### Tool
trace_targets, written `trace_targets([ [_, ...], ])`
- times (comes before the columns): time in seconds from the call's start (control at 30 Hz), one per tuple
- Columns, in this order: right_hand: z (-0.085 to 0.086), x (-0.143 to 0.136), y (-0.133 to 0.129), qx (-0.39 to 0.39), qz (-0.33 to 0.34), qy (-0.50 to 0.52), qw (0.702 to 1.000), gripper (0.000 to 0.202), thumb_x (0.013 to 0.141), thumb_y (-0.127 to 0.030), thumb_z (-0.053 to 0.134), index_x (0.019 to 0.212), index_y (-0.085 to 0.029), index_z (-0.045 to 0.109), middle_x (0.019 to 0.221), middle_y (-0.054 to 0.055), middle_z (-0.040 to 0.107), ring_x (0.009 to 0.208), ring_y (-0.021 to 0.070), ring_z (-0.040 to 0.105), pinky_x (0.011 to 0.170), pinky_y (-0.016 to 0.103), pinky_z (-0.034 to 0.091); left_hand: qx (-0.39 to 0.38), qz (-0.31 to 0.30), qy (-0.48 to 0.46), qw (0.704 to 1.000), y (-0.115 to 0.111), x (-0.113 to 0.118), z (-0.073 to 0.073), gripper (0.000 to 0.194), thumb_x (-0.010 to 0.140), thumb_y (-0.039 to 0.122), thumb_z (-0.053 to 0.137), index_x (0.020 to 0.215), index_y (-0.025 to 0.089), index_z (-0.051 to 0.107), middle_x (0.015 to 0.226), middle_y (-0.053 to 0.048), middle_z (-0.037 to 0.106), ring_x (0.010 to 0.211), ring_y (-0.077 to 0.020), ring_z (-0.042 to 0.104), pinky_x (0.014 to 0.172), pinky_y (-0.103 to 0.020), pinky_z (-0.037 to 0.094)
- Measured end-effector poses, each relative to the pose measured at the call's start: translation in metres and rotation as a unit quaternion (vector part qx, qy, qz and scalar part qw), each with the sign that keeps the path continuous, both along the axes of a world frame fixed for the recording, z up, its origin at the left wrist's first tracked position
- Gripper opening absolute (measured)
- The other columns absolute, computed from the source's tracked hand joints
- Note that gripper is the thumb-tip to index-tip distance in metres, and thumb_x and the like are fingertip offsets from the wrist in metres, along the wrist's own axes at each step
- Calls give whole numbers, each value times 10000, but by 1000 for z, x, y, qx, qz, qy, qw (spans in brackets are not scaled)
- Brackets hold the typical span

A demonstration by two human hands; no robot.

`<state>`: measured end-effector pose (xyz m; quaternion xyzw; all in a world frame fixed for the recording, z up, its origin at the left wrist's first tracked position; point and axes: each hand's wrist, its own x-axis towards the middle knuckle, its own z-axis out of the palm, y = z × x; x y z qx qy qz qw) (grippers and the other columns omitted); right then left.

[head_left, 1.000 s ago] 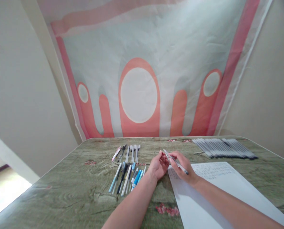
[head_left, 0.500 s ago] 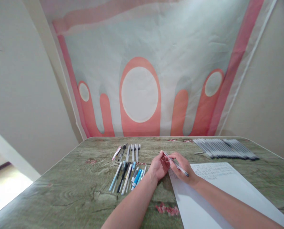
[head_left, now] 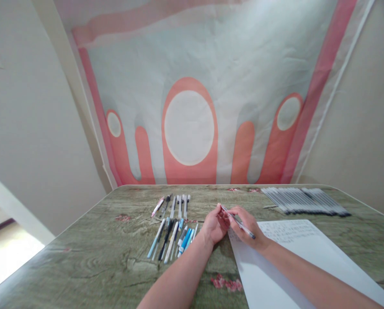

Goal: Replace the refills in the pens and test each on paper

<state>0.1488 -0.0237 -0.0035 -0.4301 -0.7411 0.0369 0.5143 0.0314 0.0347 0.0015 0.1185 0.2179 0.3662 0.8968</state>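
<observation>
- Right hand (head_left: 247,226): narrow, fingers and thumb closed around a slim, pale grey, see-through-looking pen with a dark end (head_left: 245,228); the pen slants, its dark end toward the wrist side and its other end toward the left hand (head_left: 215,226).
- Left hand: fingers curled, palm partly turned up, thumb and fingertips at the far end of the pen. Cannot tell whether they grip that end or only touch it; details too small.
- Rectangular white paper sheet (head_left: 321,251): below the right hand and forearm, spreading rightward and nearer the body. Rows of small handwriting (head_left: 288,230) on its far part, just right of the right hand; text unreadable.
- Near cluster of light blue, black, white and bright blue pens (head_left: 171,240): left of the left hand, lying roughly side by side.
- Far cluster of slim clear, dark and pink-and-white pens (head_left: 179,207): left of the left hand and beyond the near cluster.
- Long row of slim translucent grey pens with dark ends (head_left: 304,201): right of and beyond the right hand, closely packed, past the sheet.
- Wood-grain, grey-green tabletop (head_left: 108,253) with printed pink blossoms (head_left: 226,283): under everything listed; one blossom patch nearer the body than both hands.
</observation>
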Motion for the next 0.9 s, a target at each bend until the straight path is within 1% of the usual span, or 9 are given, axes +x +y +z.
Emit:
trace_targets([
  [0.2,1,0,0,4,-8,-3,1000,174,830,-216,434,975,-210,530,890,58,572,845,184,553,757,336,461,10,5,4,1000,1,1,-3,281,863,318,460,676,120,528,546,-3,525,473,-71,500,518,-180,419],
  [0.37,0,1,0,3,-4,-8,1000,188,826,-187,439,994,-214,519,893,53,566,843,180,543,755,337,453,10,-2,1,1000,3,1,-5,277,862,317,460,685,118,536,556,-8,530,488,-76,509,537,-189,432],
  [0.57,-3,1,1,9,-1,-9,1000,187,826,-171,440,992,-219,512,892,50,564,844,180,536,756,341,450,11,0,12,1000,3,0,-5,272,847,328,489,685,116,541,564,-10,537,493,-75,518,542,-187,441],
  [0.9,-3,1,1,20,-4,-16,1000,185,832,-183,431,996,-219,510,899,54,571,850,181,543,764,345,457,1,-1,-13,1000,1,-1,-4,225,844,263,499,688,108,542,569,-15,560,500,-77,537,545,-183,448],
])
